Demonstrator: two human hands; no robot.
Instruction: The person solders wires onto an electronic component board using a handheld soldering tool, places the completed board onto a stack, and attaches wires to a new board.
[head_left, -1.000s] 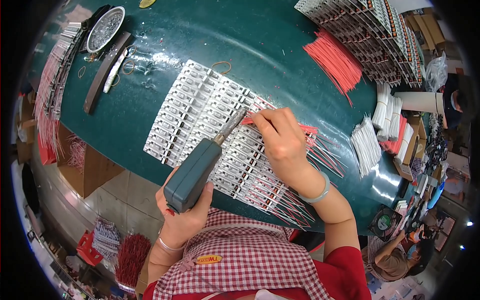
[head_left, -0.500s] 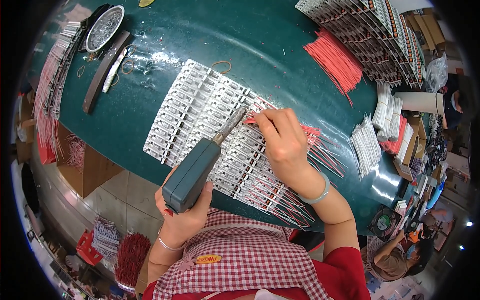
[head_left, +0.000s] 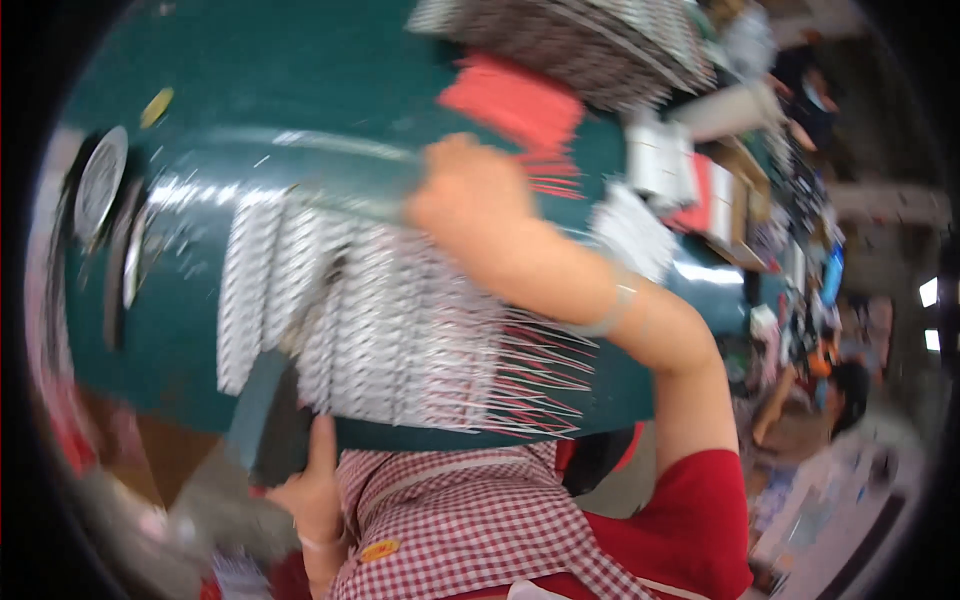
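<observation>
gripping dark green tool (head_left: 262, 412) in curled left hand (head_left: 312, 488), pointed over white panels (head_left: 370, 335) on green table (head_left: 250, 90), with blurred right hand (head_left: 470, 195) near red strands (head_left: 515, 105), cannot tell its finger spread or hold

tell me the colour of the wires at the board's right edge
The wires are red and white, clearest in head view.

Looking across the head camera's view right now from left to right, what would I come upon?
Round dish → small yellow piece → left hand holding the dark green tool → blurred right hand → pile of white strands → co-worker in brown.
</observation>
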